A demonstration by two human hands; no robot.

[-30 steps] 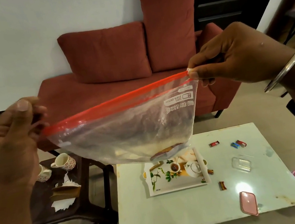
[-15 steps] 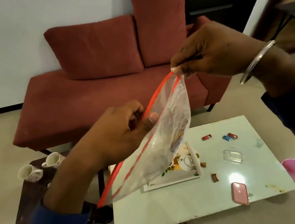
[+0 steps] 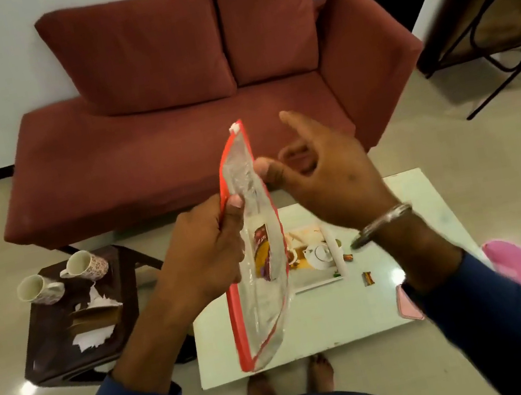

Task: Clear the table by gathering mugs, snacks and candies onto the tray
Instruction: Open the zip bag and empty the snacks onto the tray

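Left hand (image 3: 206,252) holds zip bag (image 3: 257,267) above tray (image 3: 322,282).

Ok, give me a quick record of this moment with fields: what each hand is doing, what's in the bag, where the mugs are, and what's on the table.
left hand: grips the red zip edge of the clear plastic zip bag
right hand: beside the bag's upper part, fingers loose; contact unclear
bag contents: one yellow-and-red snack packet
mugs: two white patterned mugs on the dark side table
table: white floral tray and a brown wrapped candy on the white coffee table
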